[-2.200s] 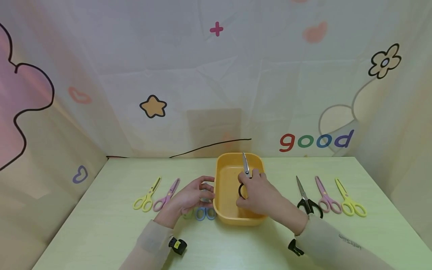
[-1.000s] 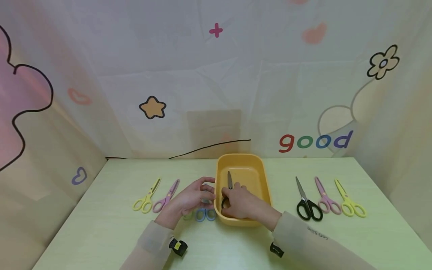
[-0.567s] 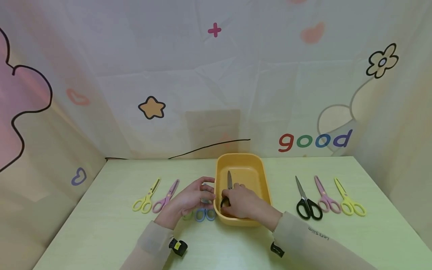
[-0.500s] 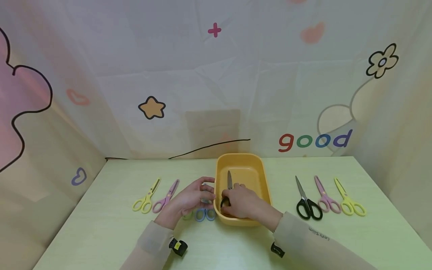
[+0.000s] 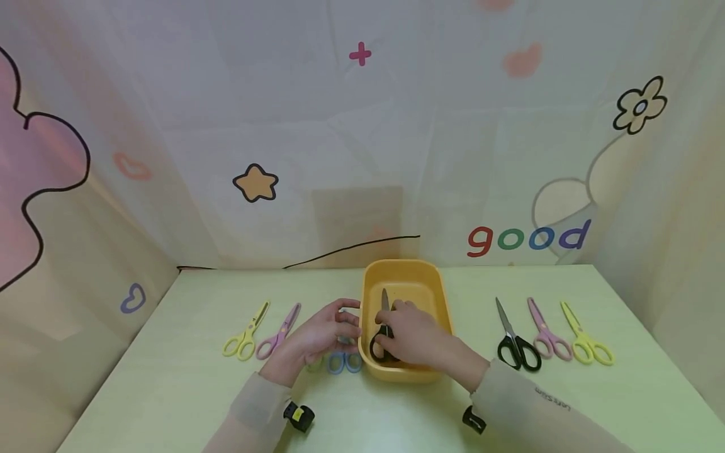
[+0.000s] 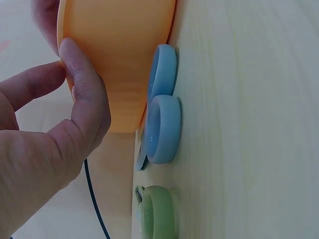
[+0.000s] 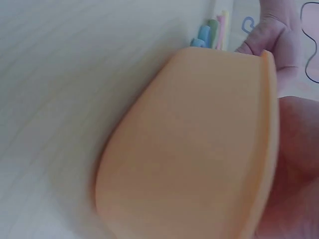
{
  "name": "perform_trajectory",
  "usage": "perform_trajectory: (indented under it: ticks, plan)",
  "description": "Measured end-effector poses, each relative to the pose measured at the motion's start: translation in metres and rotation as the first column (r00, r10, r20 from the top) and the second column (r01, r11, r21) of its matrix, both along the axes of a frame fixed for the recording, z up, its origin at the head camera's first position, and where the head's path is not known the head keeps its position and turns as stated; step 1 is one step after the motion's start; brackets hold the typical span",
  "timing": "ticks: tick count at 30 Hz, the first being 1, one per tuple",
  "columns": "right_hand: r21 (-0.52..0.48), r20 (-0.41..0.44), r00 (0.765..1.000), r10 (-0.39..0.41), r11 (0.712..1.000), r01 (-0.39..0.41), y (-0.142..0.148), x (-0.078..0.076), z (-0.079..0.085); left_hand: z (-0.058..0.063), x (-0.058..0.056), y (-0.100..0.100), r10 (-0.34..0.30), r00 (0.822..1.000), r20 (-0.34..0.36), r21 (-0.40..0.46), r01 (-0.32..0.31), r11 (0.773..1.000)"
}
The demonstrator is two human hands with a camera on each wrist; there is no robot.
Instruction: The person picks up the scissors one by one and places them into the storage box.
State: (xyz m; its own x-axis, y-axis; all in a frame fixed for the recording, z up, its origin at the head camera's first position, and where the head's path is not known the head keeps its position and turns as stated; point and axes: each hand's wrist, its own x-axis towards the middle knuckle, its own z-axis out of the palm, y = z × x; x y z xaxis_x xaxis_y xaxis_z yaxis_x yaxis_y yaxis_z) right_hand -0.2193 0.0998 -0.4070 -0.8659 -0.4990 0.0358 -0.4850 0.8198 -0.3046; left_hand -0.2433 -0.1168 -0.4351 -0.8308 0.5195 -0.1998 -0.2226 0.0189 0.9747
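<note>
A yellow-orange plastic bin [image 5: 404,376] stands at the middle of the table. Inside it, by its left wall, lies a pair of black-handled scissors [image 5: 386,301], blades toward the back. Over their handles hovers my right hand [image 5: 421,336], fingers loosely bent; both handle loops show beside the thumb. My left hand [image 5: 317,333] rests its fingertips against the bin's left rim, from outside. Below that hand lie blue scissors [image 5: 344,361] and green scissors [image 6: 158,214], both partly hidden. In the right wrist view the bin's wall hides most of my right hand [image 7: 301,169].
Left of the left hand lie yellow scissors [image 5: 246,338] and pink scissors [image 5: 279,336]. Right of the bin lie a second black-handled pair of scissors [image 5: 512,338], pink scissors [image 5: 545,330] and yellow scissors [image 5: 583,336]. A printed curtain [image 5: 283,126] hangs behind the table.
My right hand carried the black scissors down into the bin, toward its left side. Since then it has eased up and right, baring the handles. The left hand has stayed at the rim.
</note>
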Motion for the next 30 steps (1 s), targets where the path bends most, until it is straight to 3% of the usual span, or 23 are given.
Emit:
perform_trajectory:
  ticks: [7,13,20,25,30]
  plan:
    - [-0.153,-0.031,0.999,0.03,0.988,-0.034,0.014,0.0,0.012,0.0,-0.003,0.0,0.005,1.0,0.002,0.002,-0.005,1.0]
    - [-0.278,-0.101,0.994,-0.03,0.961,0.001,0.033,0.0,0.015,-0.001,-0.002,0.0,0.011,1.0,0.013,0.001,-0.011,1.0]
    - [-0.416,-0.212,0.971,-0.108,0.909,0.011,0.057,-0.005,0.018,-0.001,-0.001,0.0,0.009,1.0,0.008,0.004,-0.009,1.0]
    - [-0.436,-0.23,0.955,-0.187,0.897,0.07,0.078,-0.009,0.02,0.0,-0.001,0.001,0.009,1.0,0.008,0.004,-0.009,1.0]
    - [-0.408,-0.149,0.965,-0.217,0.902,0.14,0.097,-0.008,0.022,0.001,0.0,0.001,0.01,1.0,0.007,-0.002,-0.01,1.0]
